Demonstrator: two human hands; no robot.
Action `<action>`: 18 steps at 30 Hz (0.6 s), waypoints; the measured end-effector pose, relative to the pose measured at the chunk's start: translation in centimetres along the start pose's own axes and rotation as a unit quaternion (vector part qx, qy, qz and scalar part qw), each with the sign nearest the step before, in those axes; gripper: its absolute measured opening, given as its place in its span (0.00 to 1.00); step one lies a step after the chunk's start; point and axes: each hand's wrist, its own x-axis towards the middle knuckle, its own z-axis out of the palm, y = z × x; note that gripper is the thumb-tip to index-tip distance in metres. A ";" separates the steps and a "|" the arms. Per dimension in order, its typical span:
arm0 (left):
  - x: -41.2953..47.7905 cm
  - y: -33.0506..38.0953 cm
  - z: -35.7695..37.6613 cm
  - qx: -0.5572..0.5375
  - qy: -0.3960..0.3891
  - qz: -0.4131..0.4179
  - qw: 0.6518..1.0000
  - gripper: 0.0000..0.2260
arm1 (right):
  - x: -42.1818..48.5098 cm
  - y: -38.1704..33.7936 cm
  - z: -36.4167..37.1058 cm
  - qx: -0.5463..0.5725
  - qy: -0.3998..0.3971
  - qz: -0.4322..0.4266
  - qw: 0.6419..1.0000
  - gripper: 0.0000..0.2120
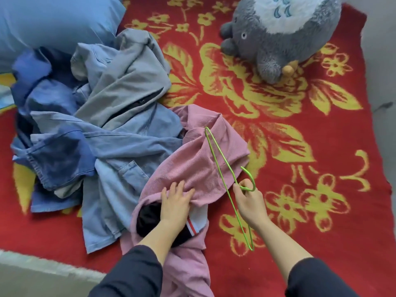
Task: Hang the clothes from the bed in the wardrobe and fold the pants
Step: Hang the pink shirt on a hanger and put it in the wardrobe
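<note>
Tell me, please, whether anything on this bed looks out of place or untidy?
The blue and grey clothes lie in a crumpled heap on the red blanket, and the pink shirt beside them is bunched up. Nothing looks damaged or spilled.

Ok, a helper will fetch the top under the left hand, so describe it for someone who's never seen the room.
On the red blanket with yellow flowers, find the clothes pile at the left. At its near right edge lies the shirt, under the left hand, a green wire hanger across it. It alone is pink; its neighbours are blue or grey.
</note>
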 end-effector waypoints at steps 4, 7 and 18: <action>1.0 -1.4 -3.8 -0.254 0.022 0.034 0.966 0.10 | -0.8 -0.8 -0.5 -0.009 0.038 0.020 0.999 0.14; 0.6 -1.7 -9.8 -0.590 0.041 -0.065 0.804 0.14 | -1.7 -2.4 -1.9 0.009 0.063 0.032 0.997 0.11; -2.1 2.0 -31.6 -0.800 -0.077 0.036 0.594 0.06 | -5.2 -13.3 -13.6 0.117 0.060 -0.050 0.990 0.05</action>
